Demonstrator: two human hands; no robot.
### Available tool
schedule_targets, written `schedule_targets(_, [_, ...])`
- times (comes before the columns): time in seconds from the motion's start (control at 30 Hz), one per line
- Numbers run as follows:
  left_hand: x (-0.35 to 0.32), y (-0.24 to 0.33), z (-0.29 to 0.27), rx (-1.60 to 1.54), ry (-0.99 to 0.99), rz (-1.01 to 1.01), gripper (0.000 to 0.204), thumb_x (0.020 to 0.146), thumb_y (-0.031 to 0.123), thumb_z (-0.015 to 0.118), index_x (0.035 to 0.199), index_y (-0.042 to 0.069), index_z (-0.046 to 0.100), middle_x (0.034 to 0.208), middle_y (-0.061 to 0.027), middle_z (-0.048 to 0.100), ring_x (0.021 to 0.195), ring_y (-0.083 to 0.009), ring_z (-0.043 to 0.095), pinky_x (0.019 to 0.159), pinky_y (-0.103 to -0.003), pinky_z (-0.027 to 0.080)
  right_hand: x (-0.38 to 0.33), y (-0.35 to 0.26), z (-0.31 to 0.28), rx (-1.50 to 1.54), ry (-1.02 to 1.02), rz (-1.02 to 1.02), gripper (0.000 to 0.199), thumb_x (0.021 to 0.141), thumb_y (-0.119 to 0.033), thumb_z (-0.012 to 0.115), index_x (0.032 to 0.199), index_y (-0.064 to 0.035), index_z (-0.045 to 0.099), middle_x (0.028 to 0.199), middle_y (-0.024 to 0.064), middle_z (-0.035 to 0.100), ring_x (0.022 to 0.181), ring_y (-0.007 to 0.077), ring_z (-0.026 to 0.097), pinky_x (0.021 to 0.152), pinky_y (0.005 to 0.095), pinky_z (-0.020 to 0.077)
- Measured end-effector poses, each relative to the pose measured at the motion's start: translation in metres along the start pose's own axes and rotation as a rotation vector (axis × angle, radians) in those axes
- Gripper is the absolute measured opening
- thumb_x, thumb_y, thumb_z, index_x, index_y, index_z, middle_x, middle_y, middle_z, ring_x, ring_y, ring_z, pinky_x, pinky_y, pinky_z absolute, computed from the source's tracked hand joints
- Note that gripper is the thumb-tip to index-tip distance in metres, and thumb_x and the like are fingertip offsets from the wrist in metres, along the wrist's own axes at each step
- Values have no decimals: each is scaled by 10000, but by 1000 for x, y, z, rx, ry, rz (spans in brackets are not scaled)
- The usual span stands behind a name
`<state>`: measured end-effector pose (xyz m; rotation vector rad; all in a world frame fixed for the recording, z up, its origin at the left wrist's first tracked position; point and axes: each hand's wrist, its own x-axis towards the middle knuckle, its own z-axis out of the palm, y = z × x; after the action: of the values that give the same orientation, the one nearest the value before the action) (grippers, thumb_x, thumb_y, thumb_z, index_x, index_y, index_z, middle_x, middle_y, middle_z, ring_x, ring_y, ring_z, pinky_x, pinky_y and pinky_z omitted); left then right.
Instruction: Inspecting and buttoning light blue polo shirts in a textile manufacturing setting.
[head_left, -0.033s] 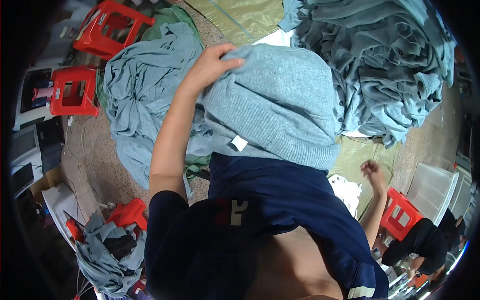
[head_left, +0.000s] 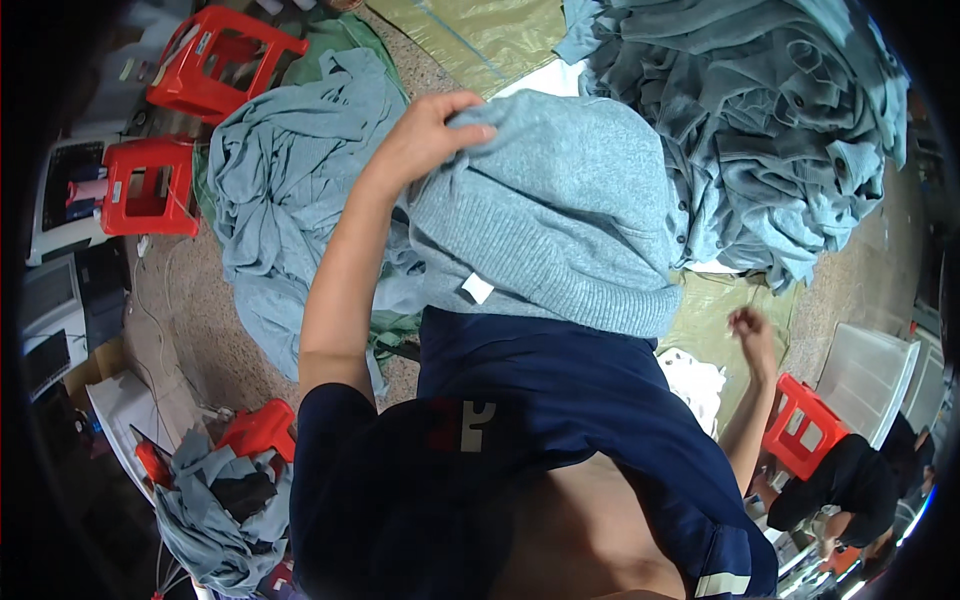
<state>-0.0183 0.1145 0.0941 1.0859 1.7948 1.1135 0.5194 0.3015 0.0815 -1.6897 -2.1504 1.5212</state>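
Grey-blue knit garment (head_left: 560, 215), just beyond the navy shirt (head_left: 560, 420), held at its far left edge.
Left hand (head_left: 428, 132) with fingers closed on the garment; right hand (head_left: 753, 335) at near right, fingers curled, contents impossible to tell.

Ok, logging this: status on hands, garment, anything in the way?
Left hand on grey knit garment, far left edge; right hand off it. Garment bunched, white tag showing. Left cloth pile, right cloth pile alongside, neither covering it.

Garment (head_left: 550, 205): matt, ribbed knit cloth. Stools (head_left: 150, 152): smooth plastic.
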Motion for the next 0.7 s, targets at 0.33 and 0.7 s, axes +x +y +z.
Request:
schedule_targets(0.33, [-74, 131, 35, 258, -341, 570, 311, 725, 52, 641, 1032, 2, 629, 794, -113, 590, 689, -277, 578, 594, -338, 447, 52, -296, 109, 81, -613, -1273, 422, 656, -40, 505, 1058, -10, 631, 1059, 105, 641, 1029, 226, 584, 926, 325, 442])
schedule_targets(0.7, [-142, 121, -42, 435, -38, 227, 231, 623, 8, 629, 843, -8, 559, 686, -80, 496, 591, -209, 509, 530, -312, 371, 103, -268, 82, -329, -829, -747, 181, 743, -134, 678, 860, -7, 623, 674, 28, 528, 660, 113, 475, 604, 298, 386])
